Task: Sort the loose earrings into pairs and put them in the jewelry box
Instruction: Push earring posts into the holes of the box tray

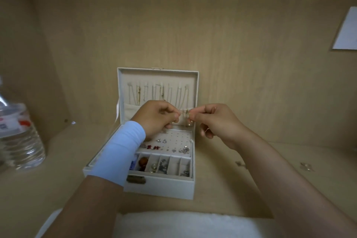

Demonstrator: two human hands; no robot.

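Both hands, left hand (158, 116) and right hand (214, 120), pinch a small earring (187, 112) between fingertips above the open jewelry box (160, 187); it looks light, tiny and slippery, best gripped by its post; loose earrings (306, 166) lie on the bench (251, 179).

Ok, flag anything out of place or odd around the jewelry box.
Two small silvery pieces, probably loose earrings, lie on the table right of the open jewelry box, well apart and outside it. Nothing looks spilled or damaged. Both hands, left hand and right hand, pinch something small above the box.
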